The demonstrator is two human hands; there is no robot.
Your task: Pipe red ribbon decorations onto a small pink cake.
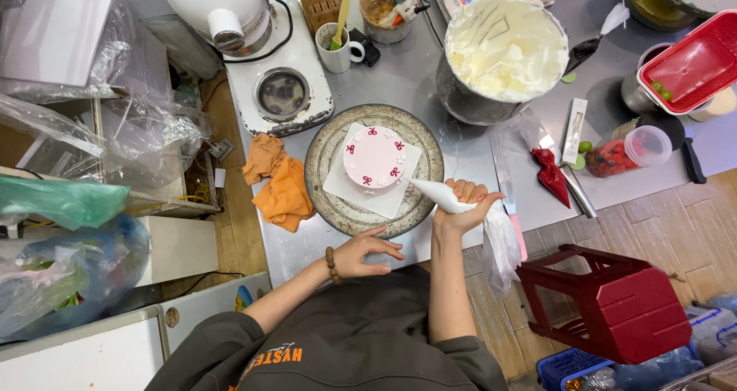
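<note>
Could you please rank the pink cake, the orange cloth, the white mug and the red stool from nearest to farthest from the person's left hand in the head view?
From the left hand:
1. Pink cake, just beyond it on the turntable.
2. Orange cloth, at the table's left edge; close to the cake's rank, slightly farther.
3. White mug, far side of the table.
4. Red stool, on the floor, far right.

- steel worktable (399, 69) fills centre and top, dull grey, soft reflections
- wood-look plank floor (652, 222) right of it, and more floor left of the table
- 1 dark red plastic stool (614, 303) on that floor, lower right
- blue crate (572, 369) at bottom edge
- left: white cabinets (84, 353), shelves stuffed with clear and green plastic bags (61, 199)
- light even, no hard shadows
</note>
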